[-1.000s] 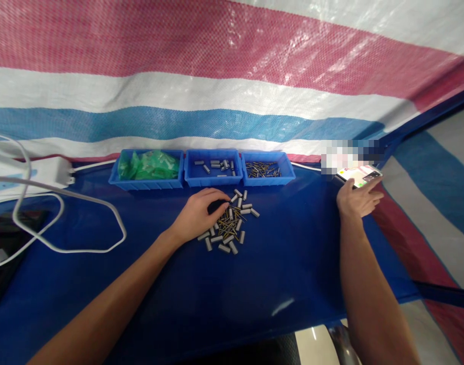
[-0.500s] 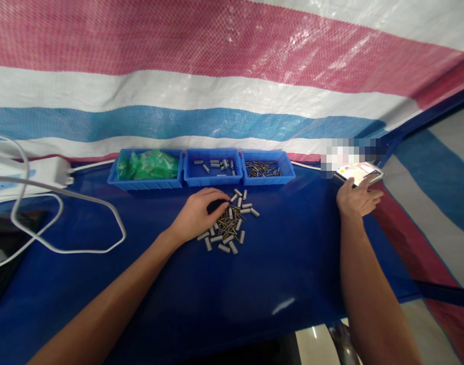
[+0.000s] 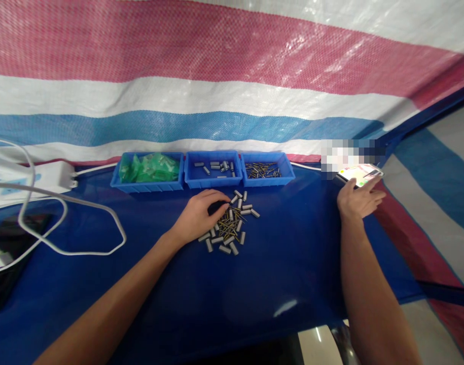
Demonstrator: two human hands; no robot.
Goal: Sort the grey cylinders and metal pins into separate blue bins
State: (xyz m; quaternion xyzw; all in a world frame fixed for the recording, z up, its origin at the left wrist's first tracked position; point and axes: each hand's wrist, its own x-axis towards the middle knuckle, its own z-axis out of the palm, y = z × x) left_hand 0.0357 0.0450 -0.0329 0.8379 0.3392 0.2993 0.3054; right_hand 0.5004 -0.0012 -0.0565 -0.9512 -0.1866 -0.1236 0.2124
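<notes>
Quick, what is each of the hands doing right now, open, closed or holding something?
Left hand: loosely curled, fingertips on the pile of small grey cylinders and brass pins; no clear grasp.
Right hand: open, fingers touching the lit phone, holding nothing.

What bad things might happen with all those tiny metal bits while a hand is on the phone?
The left hand rests on the loose pile, so a nudge might scatter sleeves and pins across the table. The right hand touches the phone near the table's right edge; a push might tip it off. The white cable loops close by and may snag an arm.
</notes>
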